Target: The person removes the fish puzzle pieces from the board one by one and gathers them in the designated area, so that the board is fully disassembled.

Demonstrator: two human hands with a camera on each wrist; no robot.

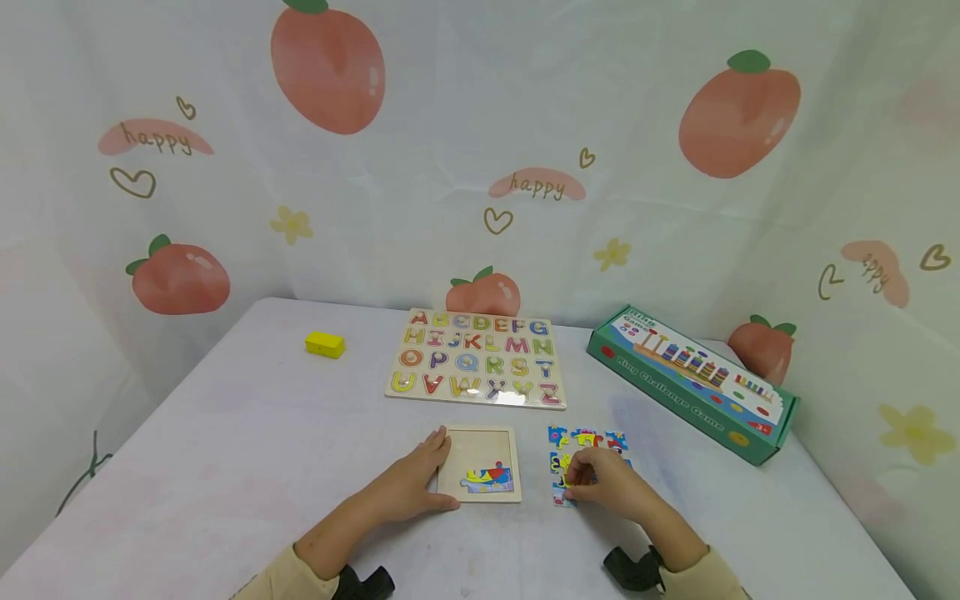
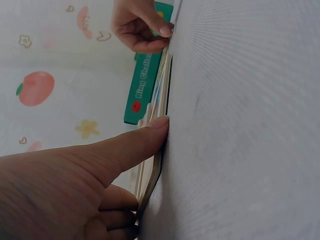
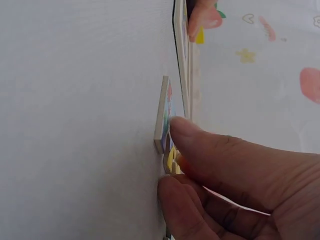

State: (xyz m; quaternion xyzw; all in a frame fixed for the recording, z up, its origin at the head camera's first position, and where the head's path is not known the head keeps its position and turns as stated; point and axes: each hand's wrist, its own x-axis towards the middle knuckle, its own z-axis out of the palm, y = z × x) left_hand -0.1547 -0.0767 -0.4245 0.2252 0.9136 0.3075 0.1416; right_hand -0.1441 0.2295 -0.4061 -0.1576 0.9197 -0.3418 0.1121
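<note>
My left hand (image 1: 408, 483) rests along the left side of a square wooden puzzle tray (image 1: 517, 467), thumb at its near corner and fingers at its far corner. In the left wrist view the straight thumb (image 2: 145, 137) presses the tray's edge. A few joined colourful pieces (image 1: 487, 479) lie in the tray's lower right. To its right, my right hand (image 1: 611, 483) reaches over several loose jigsaw pieces (image 1: 558, 435), covering some. Its thumb and forefinger pinch a jigsaw piece (image 3: 164, 112) at the near left of the group.
Behind the tray lies a wooden alphabet board (image 1: 476, 358) with knobbed letters. A green Ring Challenge Game box (image 1: 690, 383) sits at the back right. At the back left is a yellow block (image 1: 325, 344). A printed cloth (image 1: 420, 208) hangs behind the table.
</note>
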